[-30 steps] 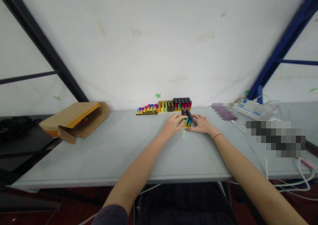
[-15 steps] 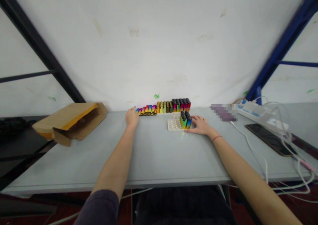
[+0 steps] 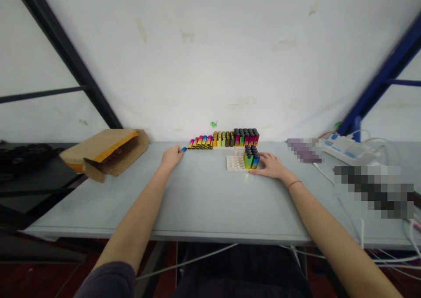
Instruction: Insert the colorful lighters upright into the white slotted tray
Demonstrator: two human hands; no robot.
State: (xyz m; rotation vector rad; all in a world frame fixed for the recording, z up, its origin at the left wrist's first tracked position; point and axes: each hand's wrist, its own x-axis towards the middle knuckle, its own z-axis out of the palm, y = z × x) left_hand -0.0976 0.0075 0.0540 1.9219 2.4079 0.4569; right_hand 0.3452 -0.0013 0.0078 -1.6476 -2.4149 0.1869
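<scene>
Pinched between the thumb and fingers of my left hand (image 3: 171, 155) is a blue lighter (image 3: 184, 149), just left of a row of shiny multicoloured lighters (image 3: 200, 142) lying on their sides. My right hand (image 3: 270, 165) curves around the right end of a white tray with round holes (image 3: 234, 163), thumb at the front edge and fingers behind. Several black-topped lighters (image 3: 251, 157) stand upright in the tray's right part, close to that hand. The exact contact of its fingertips is partly hidden.
Against the wall stand yellow and brown lighters (image 3: 223, 139) and black-topped pink and green ones (image 3: 246, 137). An opened brown paper package (image 3: 105, 151) lies at the left. A white power strip (image 3: 348, 149) with cables and blurred-out items are at the right.
My left hand has drawn slightly left and toward me, away from the lying row, with the blue lighter now in its fingers. My right hand stays at the tray. The view has shifted slightly.
</scene>
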